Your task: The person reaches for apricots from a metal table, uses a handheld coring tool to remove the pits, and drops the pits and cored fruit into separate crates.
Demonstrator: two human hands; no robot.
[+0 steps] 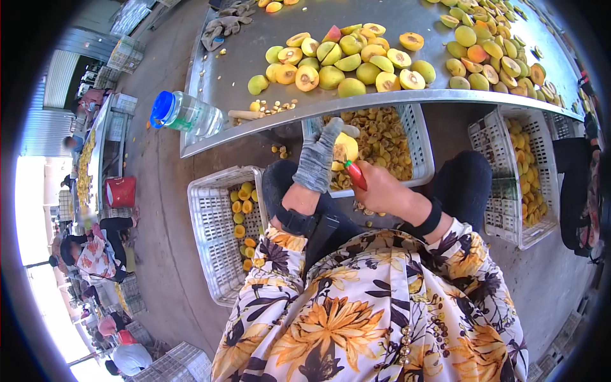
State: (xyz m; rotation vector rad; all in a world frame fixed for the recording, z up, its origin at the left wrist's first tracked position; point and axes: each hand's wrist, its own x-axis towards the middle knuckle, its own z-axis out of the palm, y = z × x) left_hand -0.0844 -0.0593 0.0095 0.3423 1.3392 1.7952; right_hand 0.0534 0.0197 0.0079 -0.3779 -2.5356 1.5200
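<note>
My left hand (318, 159), in a grey knit glove, is closed around a yellow peach half (345, 148) above the middle crate. My bare right hand (385, 191) grips the red handle of a small pitting knife (356, 174). The knife's tip end is at the fruit's cut face; its blade is mostly hidden. Under both hands stands a white plastic crate (420, 143) holding many brownish-yellow fruit pieces. On the metal table (235, 63) just ahead lies a heap of halved green-yellow peaches (331, 76), several with stones showing.
A blue-capped water bottle (197, 116) lies at the table's left corner, near loose stones and a wooden handle (245, 114). Grey gloves (223, 30) lie farther back. Crates of peach halves stand left (213, 242) and right (547, 153). Other people sit at left and right.
</note>
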